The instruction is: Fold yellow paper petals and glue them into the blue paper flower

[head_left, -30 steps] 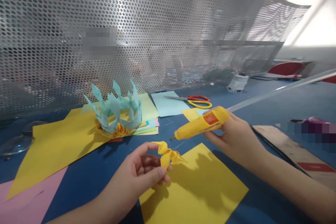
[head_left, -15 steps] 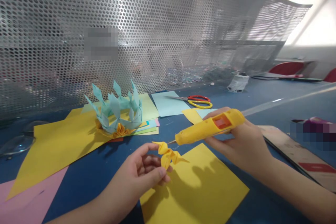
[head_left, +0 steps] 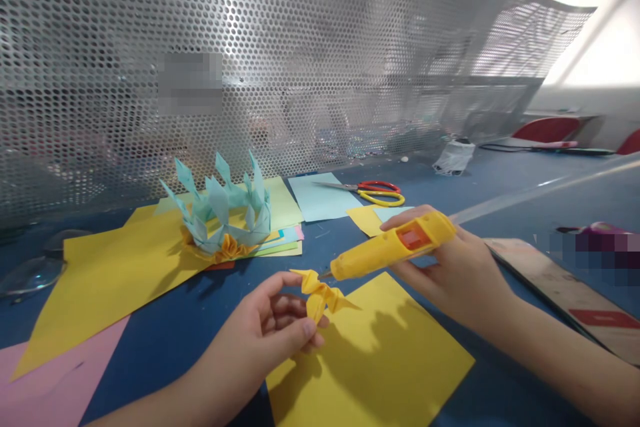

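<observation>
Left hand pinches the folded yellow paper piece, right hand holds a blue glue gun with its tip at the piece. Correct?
Not quite: the glue gun is yellow, not blue, as the head view shows. The rest holds: the left hand pinches the folded yellow paper piece, and the right hand holds the gun with its tip at the piece.

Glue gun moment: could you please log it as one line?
left hand: holds folded paper | right hand: holds glue gun | nozzle: at paper
</observation>
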A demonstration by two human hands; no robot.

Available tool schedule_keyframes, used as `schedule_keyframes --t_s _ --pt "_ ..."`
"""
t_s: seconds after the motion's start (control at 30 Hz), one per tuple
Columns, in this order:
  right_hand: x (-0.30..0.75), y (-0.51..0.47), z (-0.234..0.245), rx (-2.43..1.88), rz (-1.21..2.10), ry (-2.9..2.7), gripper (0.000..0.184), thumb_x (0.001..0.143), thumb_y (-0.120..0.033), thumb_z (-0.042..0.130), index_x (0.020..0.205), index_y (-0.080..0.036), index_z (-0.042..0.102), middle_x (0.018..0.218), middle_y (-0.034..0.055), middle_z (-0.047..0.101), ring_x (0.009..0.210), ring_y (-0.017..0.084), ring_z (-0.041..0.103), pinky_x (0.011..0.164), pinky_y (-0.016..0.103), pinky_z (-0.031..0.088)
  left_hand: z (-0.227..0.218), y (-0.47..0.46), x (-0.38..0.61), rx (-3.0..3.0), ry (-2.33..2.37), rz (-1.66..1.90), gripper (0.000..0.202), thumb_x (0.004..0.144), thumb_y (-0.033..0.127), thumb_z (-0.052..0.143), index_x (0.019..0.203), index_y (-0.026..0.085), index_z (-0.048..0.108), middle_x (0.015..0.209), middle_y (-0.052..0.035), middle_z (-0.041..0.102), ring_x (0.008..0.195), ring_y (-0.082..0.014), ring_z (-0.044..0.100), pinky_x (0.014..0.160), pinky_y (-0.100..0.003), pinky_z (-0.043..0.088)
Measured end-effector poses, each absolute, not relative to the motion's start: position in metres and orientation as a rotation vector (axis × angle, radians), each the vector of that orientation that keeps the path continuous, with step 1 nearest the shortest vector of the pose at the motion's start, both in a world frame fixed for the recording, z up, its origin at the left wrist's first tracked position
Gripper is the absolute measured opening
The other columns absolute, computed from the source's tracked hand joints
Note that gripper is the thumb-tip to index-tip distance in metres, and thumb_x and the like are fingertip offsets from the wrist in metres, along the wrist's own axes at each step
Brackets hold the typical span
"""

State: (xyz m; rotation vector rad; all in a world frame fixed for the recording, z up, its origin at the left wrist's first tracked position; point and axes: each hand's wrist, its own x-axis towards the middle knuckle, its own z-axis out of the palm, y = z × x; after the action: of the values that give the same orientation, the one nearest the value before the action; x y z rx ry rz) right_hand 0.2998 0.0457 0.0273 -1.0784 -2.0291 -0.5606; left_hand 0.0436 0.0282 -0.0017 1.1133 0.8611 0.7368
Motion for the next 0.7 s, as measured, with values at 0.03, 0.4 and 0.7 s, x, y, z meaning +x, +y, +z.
schedule_keyframes --t_s 0.03,0.4,0.7 --pt "0.2993 0.0453 0.0276 -1.076 -0.559 -2.033 0.011 0.086 -0.023 0.052 0.096 -0.02 0.052 0.082 0.0075 0.067 0.07 0.025 0.069 0.058 0.034 0.056 -0.0017 0.0282 0.0433 1.114 0.862 0.735 0.04 0.078 0.027 0.075 0.109 0.018 0.05 0.079 0.0029 0.067 0.074 -0.0108 0.067 0.068 -0.021 0.049" --pt "0.2993 0.0456 0.029 -1.078 -0.557 -2.064 0.012 0.087 -0.021 0.05 0.098 -0.019 0.053 0.084 0.0084 0.07 0.066 0.025 0.069 0.054 0.036 0.056 0.0019 0.026 0.0451 1.103 0.902 0.738 0.044 0.079 0.025 0.073 0.114 0.019 0.047 0.08 0.0037 0.065 0.074 -0.0106 0.068 0.066 -0.02 0.049" --pt "0.2999 0.045 0.0268 -1.07 -0.554 -2.065 0.016 0.088 -0.023 0.049 0.102 -0.022 0.054 0.084 0.0077 0.073 0.067 0.026 0.071 0.054 0.036 0.057 0.0018 0.0275 0.0442 1.115 0.897 0.726 0.044 0.079 0.026 0.073 0.113 0.018 0.047 0.078 0.0044 0.063 0.073 -0.0116 0.067 0.066 -0.023 0.051"
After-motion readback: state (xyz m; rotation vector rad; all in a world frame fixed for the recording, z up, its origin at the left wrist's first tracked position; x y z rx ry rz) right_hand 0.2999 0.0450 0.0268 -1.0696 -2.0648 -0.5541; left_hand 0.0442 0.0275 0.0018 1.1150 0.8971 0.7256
